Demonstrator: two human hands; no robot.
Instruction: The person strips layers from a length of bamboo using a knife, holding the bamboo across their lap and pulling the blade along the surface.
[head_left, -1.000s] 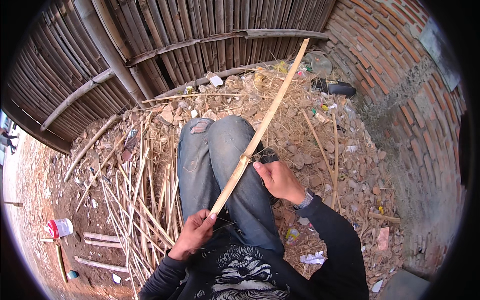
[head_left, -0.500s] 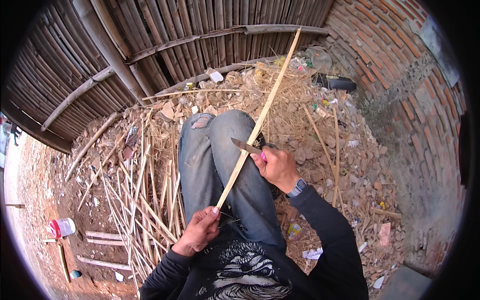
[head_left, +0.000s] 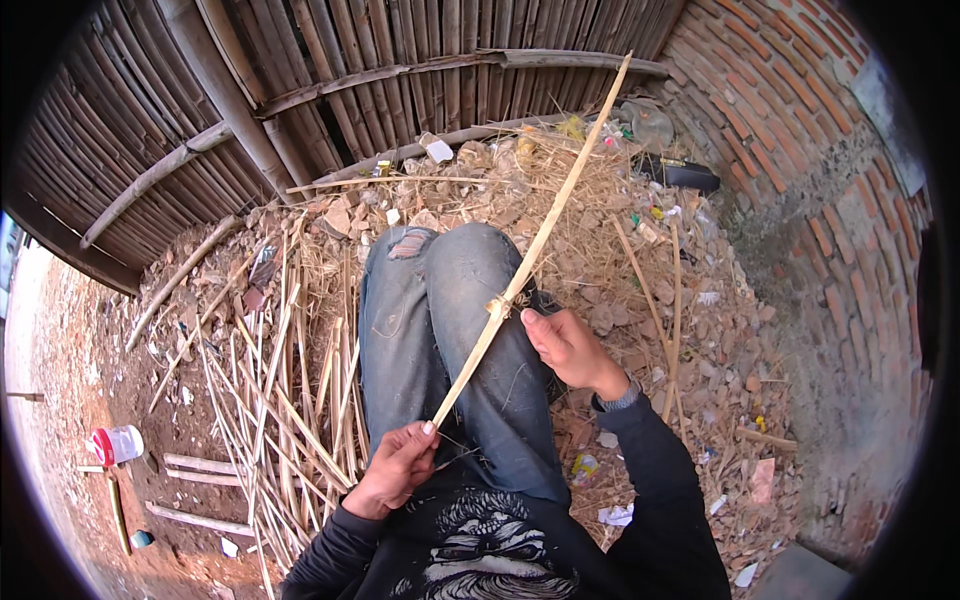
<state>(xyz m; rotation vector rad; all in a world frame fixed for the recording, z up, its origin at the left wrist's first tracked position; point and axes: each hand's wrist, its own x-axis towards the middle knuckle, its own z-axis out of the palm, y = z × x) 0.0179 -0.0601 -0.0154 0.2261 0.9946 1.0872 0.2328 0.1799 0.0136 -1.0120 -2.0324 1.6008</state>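
A long, pale split-bamboo strip (head_left: 545, 232) slants across my jeans, from my lap up toward the fence. Its lower end is pinched between the thumb and fingers of my left hand (head_left: 398, 468). Curled shavings (head_left: 499, 305) stand on the strip about midway, over my knee. Beside them is my right hand (head_left: 572, 350), thumb stretched toward the strip and the other fingers curled underneath. The knife that showed in this hand half a second ago is now hidden, its blade and pink handle not distinguishable. Thin fibres (head_left: 465, 445) hang near my left hand.
Many split bamboo strips (head_left: 290, 400) lie heaped to my left. Beyond them stands a white bucket with a red lid (head_left: 115, 445). Rubble, straw and litter cover the ground before a bamboo fence (head_left: 400, 110). A brick wall (head_left: 840, 270) rises at right, a black object (head_left: 678, 172) near its foot.
My right hand has shifted slightly right and down and turned, hiding the knife blade that lay across the strip. Curled shavings now show there. The strip's far tip has swung a little right.
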